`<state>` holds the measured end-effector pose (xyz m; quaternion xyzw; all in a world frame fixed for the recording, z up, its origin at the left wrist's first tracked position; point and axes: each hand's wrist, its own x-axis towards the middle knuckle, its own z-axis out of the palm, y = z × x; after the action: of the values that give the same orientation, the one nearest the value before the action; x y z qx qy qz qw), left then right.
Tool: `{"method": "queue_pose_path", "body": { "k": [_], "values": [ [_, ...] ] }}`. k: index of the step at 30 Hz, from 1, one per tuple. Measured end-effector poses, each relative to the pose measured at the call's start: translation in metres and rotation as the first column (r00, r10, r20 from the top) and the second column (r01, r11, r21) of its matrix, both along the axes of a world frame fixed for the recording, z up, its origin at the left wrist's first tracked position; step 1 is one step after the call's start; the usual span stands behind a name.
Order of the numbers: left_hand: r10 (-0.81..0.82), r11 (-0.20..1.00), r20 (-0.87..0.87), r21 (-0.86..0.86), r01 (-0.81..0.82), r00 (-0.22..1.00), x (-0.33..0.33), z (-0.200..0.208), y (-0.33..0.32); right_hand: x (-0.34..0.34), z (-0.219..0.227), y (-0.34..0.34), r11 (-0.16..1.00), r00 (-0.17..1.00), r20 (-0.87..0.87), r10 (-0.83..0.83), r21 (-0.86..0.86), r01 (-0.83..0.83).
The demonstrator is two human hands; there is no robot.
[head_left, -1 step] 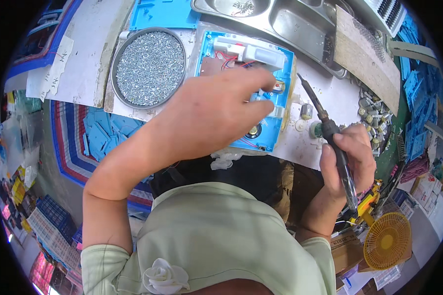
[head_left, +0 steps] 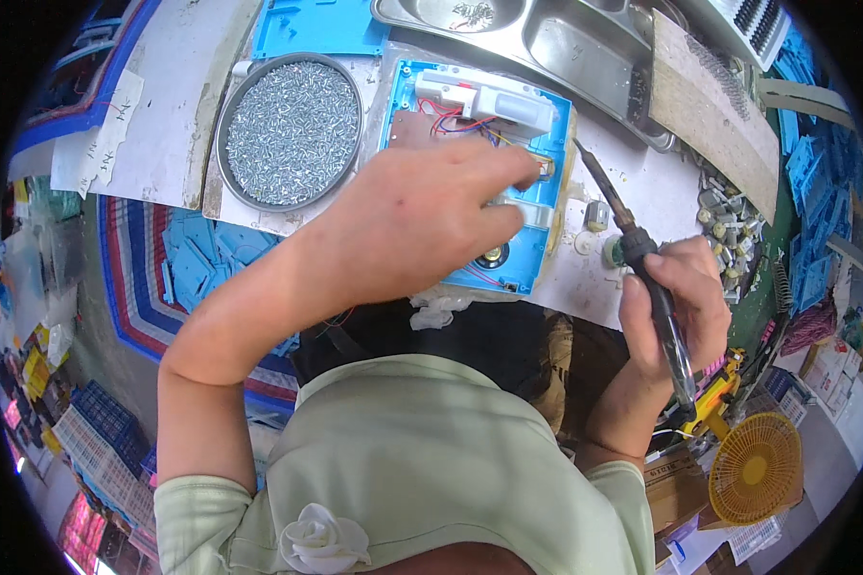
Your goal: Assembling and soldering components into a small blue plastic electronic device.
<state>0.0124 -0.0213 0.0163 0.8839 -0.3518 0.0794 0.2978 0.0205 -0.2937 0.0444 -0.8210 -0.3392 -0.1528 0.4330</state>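
My left hand [head_left: 441, 216] reaches over the blue plastic casing [head_left: 494, 276], palm down. Its index finger and thumb are bent and apart, close to a small yellowish part [head_left: 545, 168] inside the casing. No held thing shows between them, though the other fingertips are hidden under the hand. My right hand [head_left: 686, 311] is closed round the black handle of a soldering iron [head_left: 654, 273], its metal tip pointing up and away, right of the casing. Inside the casing lie a white plastic housing [head_left: 513, 107], red and blue wires [head_left: 446, 120], a brown board [head_left: 408, 131] and a round speaker [head_left: 494, 255].
A round metal bowl of screws [head_left: 292, 129] stands left of the casing. Beyond lies a steel compartment tray [head_left: 585, 57]. At right are a small motor [head_left: 596, 216], a small green roll [head_left: 614, 253], a worn board [head_left: 714, 115], heaped motors [head_left: 729, 225] and a yellow fan [head_left: 755, 470].
My left hand has shifted slightly, its thumb a little to the left and lower. The soldering iron's tip has moved slightly left. My right hand still holds it.
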Motion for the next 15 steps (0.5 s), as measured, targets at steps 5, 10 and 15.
{"method": "queue_pose_path", "body": {
  "k": [5,10,15],
  "values": [
    [0.023,0.936,-0.349,-0.321,-0.142,0.937,0.004,-0.012,0.001,-0.009,-0.011,0.001,0.981,0.993,-0.101,-0.057,0.18,0.075],
    [0.108,0.878,-0.565,-0.332,-0.345,0.818,0.006,-0.001,-0.004,-0.004,-0.033,0.058,0.948,0.928,-0.374,0.001,0.294,0.117],
    [0.096,0.87,-0.605,-0.335,-0.362,0.79,0.005,0.002,-0.005,0.004,-0.044,0.074,0.953,0.943,-0.328,-0.047,0.27,0.142]
  ]
}}
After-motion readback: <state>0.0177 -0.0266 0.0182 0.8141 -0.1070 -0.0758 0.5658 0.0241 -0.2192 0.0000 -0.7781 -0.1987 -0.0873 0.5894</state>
